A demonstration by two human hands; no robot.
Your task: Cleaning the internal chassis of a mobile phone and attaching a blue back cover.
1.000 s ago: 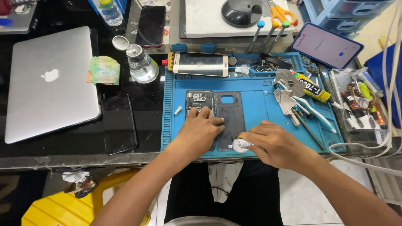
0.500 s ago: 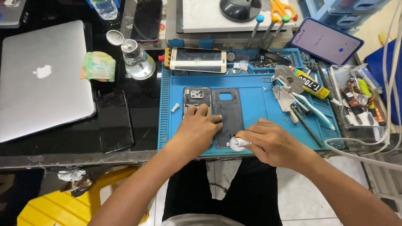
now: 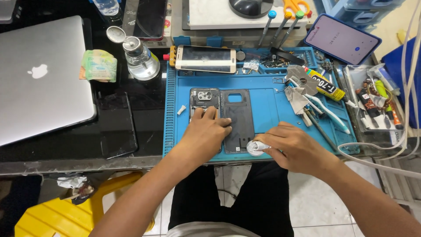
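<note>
On the blue work mat [image 3: 272,109] lie an opened phone body [image 3: 202,97] with its camera module showing and, right of it, a dark back cover [image 3: 239,118]. My left hand [image 3: 205,135] lies flat over the lower part of the phone body, fingertips touching the cover's left edge. My right hand [image 3: 293,147] pinches a small white wad or roll [image 3: 255,148] at the mat's front edge, beside the cover's lower right corner.
A white-fronted phone [image 3: 205,59] lies at the mat's back. Glue tube [image 3: 323,86], toothbrush, tweezers and cloth crowd the mat's right. A closed silver laptop [image 3: 39,83], black phone [image 3: 116,125], bottle [image 3: 141,59] and folded banknotes stand left. A lit phone [image 3: 342,39] and parts tray are at right.
Both hands stay in nearly the same place on the mat. The view has shifted slightly; my right hand keeps the white wad at the cover's corner.
</note>
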